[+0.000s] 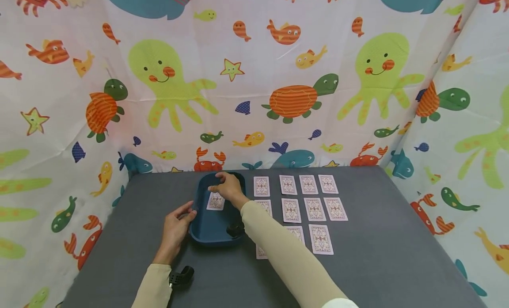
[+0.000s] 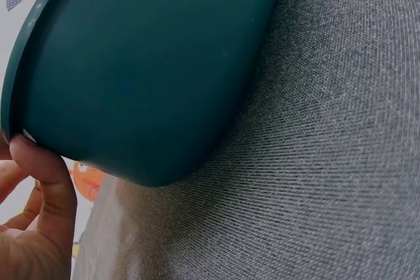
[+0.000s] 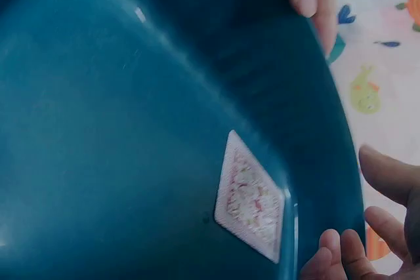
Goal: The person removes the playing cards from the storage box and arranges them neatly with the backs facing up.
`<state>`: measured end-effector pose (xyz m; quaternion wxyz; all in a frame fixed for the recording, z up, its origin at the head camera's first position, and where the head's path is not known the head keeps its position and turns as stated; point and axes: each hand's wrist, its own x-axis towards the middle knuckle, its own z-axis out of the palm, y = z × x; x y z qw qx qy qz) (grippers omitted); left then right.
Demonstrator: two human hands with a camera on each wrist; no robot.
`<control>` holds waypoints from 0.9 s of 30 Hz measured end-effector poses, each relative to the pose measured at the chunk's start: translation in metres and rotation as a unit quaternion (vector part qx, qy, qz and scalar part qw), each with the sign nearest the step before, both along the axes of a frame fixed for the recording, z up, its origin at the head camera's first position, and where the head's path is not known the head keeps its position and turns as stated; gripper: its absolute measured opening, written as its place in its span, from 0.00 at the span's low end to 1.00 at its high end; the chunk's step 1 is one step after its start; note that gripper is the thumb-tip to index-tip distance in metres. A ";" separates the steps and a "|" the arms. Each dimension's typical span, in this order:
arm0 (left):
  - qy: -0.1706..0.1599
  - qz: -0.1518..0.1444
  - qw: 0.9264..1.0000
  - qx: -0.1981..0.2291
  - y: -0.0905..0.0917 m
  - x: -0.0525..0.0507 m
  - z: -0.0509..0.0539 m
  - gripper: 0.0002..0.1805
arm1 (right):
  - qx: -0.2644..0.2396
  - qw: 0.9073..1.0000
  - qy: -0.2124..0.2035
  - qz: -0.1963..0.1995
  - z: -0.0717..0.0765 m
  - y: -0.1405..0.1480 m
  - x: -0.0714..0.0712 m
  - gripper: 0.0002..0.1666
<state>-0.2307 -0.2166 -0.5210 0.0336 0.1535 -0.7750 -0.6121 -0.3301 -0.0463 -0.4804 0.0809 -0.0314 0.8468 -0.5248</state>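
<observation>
A blue-green plastic tray (image 1: 216, 230) stands on the grey table, with one playing card (image 1: 215, 201) lying in its far part, patterned back up. My left hand (image 1: 175, 228) holds the tray's left rim; in the left wrist view the thumb (image 2: 41, 162) presses against the tray wall (image 2: 144, 77) just under the lip. Over the far end of the tray hovers my right hand (image 1: 230, 188), fingers loosely bent and spread. The right wrist view shows nothing between the fingers of that hand (image 3: 392, 224), with the card (image 3: 252, 201) below and apart from it.
Right of the tray, several cards (image 1: 291, 211) lie back up in rows on the grey table (image 1: 370, 255). My right forearm (image 1: 290, 255) crosses over the nearer ones and hides parts of them. A sea-animal curtain (image 1: 254, 144) borders the table at the back and sides.
</observation>
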 end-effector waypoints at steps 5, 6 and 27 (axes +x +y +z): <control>0.001 0.002 1.000 -0.002 0.001 -0.001 -0.002 0.22 | 0.025 1.000 -0.014 -0.012 -0.011 -0.002 -0.003 0.34; -0.001 0.002 1.000 -0.003 0.001 -0.001 -0.002 0.22 | 0.028 0.999 -0.016 -0.015 -0.014 -0.002 -0.003 0.35; -0.005 -0.002 1.000 0.001 0.002 0.001 -0.002 0.22 | 0.105 0.994 -0.004 -0.027 -0.033 0.000 -0.005 0.41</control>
